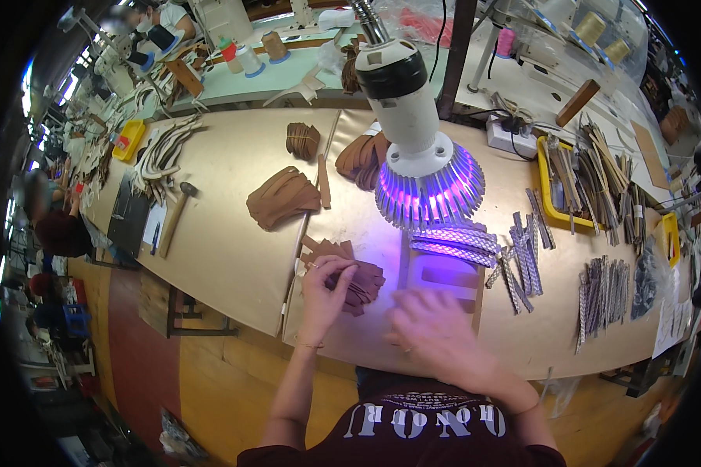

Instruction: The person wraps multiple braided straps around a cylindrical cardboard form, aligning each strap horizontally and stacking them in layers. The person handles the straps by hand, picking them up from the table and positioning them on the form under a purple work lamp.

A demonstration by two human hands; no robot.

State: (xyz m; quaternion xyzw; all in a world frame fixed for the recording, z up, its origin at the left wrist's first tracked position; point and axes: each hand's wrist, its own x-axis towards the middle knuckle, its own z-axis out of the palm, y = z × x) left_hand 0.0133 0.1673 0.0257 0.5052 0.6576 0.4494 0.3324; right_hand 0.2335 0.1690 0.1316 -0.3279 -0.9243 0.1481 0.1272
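Note:
My left hand (327,292) pinches at the near left of a pile of flat brown strips (366,288), with some of them between its thumb and fingers. My right hand (436,327) is smeared by motion, low over the table just right of that pile. Whether it holds anything cannot be made out. Beyond the right hand, brown strips (448,276) lie spaced apart on a flat board (406,268). Several braided silvery strips (456,245) lie across the board's far end, lit purple by the lamp (428,187) hanging above them.
Brown strip bundles (283,198) lie farther back on the gold-coloured table (234,249). A hammer (177,218) rests at left. More braided strips (526,253) lie at right, before a yellow tray (553,202) of strips. The low lamp obstructs the space above the board.

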